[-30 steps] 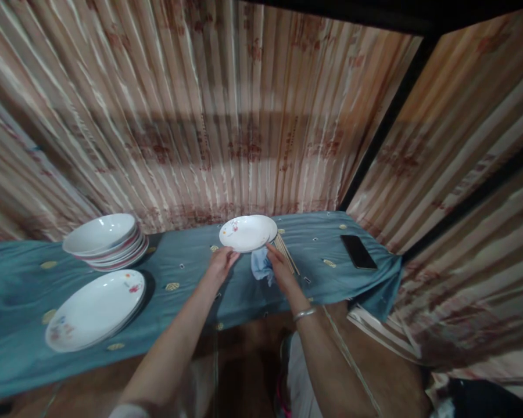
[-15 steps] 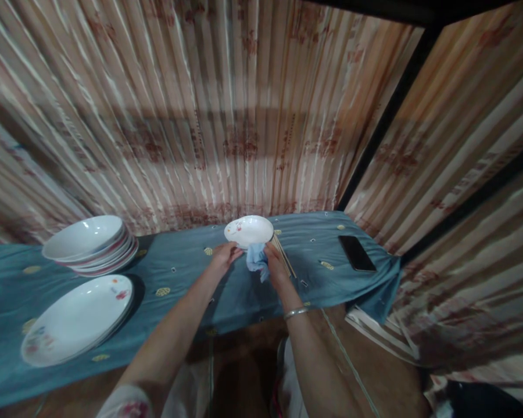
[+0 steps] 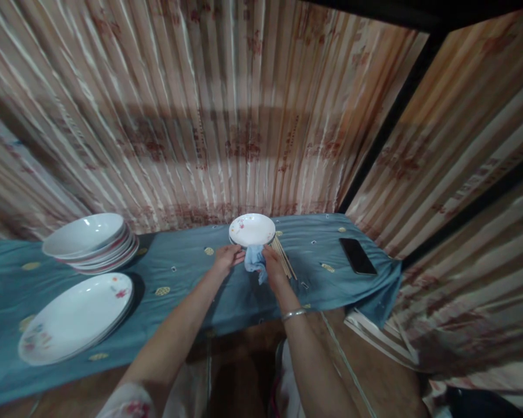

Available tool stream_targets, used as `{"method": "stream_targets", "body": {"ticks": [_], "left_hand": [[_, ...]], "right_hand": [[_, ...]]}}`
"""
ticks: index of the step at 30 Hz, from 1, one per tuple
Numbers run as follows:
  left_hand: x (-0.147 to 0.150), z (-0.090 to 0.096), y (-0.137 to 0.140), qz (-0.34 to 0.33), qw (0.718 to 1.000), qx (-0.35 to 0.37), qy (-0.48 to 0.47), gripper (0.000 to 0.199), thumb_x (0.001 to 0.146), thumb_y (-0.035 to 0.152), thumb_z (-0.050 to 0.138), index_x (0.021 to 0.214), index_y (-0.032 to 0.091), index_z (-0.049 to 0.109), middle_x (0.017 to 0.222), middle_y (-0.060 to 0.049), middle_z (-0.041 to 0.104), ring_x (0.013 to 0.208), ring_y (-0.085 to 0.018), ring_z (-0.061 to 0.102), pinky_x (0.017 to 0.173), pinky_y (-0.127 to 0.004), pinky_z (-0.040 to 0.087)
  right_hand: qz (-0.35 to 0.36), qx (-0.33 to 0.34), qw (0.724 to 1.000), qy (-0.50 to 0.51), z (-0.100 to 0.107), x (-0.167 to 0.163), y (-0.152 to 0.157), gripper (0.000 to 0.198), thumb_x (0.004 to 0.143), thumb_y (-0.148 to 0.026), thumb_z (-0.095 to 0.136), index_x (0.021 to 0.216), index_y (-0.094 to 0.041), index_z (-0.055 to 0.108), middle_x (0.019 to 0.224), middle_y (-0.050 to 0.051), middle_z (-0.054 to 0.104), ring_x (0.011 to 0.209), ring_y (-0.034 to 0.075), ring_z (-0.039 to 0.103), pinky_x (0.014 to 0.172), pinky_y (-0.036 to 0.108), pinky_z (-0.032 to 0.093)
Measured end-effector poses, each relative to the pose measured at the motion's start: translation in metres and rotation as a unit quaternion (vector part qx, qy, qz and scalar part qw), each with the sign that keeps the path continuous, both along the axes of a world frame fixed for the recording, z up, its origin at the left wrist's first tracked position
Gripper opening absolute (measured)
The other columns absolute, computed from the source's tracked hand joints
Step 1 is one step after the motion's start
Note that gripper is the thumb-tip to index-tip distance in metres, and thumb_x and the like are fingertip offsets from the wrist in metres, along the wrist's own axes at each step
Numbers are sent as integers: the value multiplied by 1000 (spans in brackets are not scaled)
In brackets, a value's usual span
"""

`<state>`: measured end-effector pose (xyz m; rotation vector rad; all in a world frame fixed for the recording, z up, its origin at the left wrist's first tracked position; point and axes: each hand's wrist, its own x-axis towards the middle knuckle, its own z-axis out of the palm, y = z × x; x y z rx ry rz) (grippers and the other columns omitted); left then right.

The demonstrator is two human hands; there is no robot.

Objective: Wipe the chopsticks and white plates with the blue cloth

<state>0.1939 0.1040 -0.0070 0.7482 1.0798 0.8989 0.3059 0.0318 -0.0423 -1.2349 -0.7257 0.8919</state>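
Pinched in my right hand is a crumpled light-blue cloth, which hangs down over the table's middle. My left hand is beside it on the left, its fingertips closed close to the cloth; whatever they grip is too small and hidden to make out. Just beyond both hands lies a small white plate with a floral print, apparently on top of another. To the right of it, partly behind my right hand, several wooden chopsticks lie on the table.
A blue patterned cloth covers the table. At the left stand a stack of white bowls and some oval floral plates. A black phone lies at the right. Pleated curtains and a dark frame post border the table.
My hands and the blue cloth have shifted only slightly near the plate. More of the chopsticks shows beside my right hand. The view has moved a little.
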Motion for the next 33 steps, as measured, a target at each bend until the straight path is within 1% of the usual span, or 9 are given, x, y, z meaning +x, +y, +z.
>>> {"method": "stream_targets", "body": {"ticks": [7,10,14,16,20,22,24,28,33], "left_hand": [[-39,-3,-42,28,999,32,5,9,69,8,69,69,13,61,59,0,63,50,-10,59,53,-22,51],[-79,-6,-61,52,997,56,3,14,65,14,73,75,15,64,67,-1,66,61,-12,63,62,-24,54],[-148,-8,-77,120,978,165,41,25,62,27,76,81,16,66,84,-6,69,86,-22,66,76,-33,55],[-188,-8,-83,165,952,225,130,25,64,28,74,85,17,67,95,-8,69,101,-25,62,88,-35,51],[-268,-9,-91,225,839,374,324,31,78,30,58,106,20,63,136,-11,52,129,-28,44,108,-41,34],[-304,-13,-90,276,783,379,408,39,79,28,54,116,18,59,143,-13,45,136,-29,35,114,-43,23],[-333,-22,-85,309,760,347,456,49,77,27,53,124,14,53,147,-18,39,139,-31,29,115,-43,20],[-371,-46,-69,333,784,240,466,59,72,29,56,127,10,48,147,-22,38,139,-36,28,115,-46,18],[-382,-61,-62,314,840,186,401,47,68,30,57,111,12,59,126,-16,59,128,-36,44,111,-47,29]], "right_hand": [[-15,-51,998,21,6,-31,3,49,68,-46,61,107,-17,65,111,9,67,105,26,60,87,40,50],[36,-59,998,1,4,-57,4,48,69,-44,61,109,-18,67,118,8,66,115,25,56,99,41,43],[147,-56,986,-55,-2,-105,2,40,73,-42,60,106,-21,69,120,4,66,119,22,55,107,39,37],[209,-49,974,-72,-7,-131,0,37,76,-40,59,106,-22,70,117,4,68,115,22,58,106,38,38],[294,-35,950,-104,-14,-176,-3,37,80,-39,58,112,-25,68,114,1,69,113,21,59,104,40,40],[315,-35,941,-115,-16,-193,-3,39,81,-37,58,118,-26,64,119,0,67,118,21,56,106,40,38],[327,-37,936,-122,-15,-207,-2,42,81,-35,59,122,-28,61,126,0,63,124,22,51,109,41,35],[334,-38,933,-130,-15,-230,5,48,81,-32,60,128,-31,56,134,-1,56,132,23,43,112,43,30],[350,-56,926,-133,-14,-251,12,55,82,-32,57,136,-30,47,141,-1,49,135,23,39,114,42,27]]}}
